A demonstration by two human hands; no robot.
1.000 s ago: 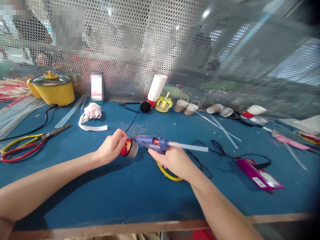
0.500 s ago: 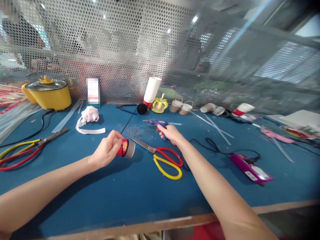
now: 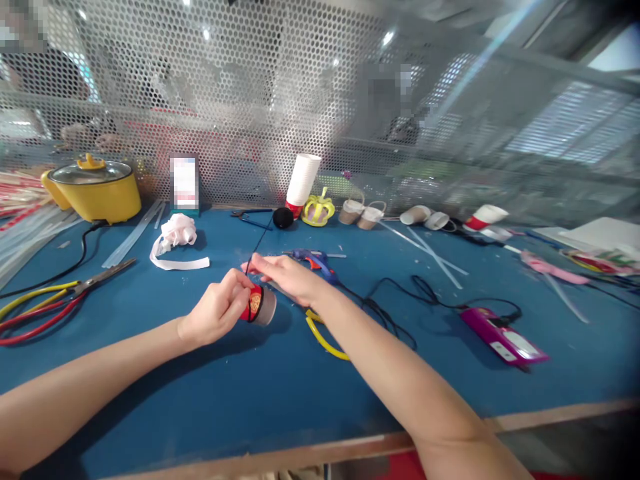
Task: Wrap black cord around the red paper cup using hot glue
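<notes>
Head view: thin black cord (image 3: pixel 261 243) bands the red, gold-printed, paper-looking cup (image 3: pixel 255 303); its tail seems uncut.
Left hand (image 3: pixel 214 311) clamps the cup, eight o'clock from mid-view; right hand (image 3: pixel 286 276) meets the cord, hold unclear.

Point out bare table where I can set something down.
Bare, save specks: blue tabletop between the left forearm, right forearm and near edge; also between the purple power strip and that edge. Crowded: around the held red cup and blue glue gun, and along the mesh.
</notes>
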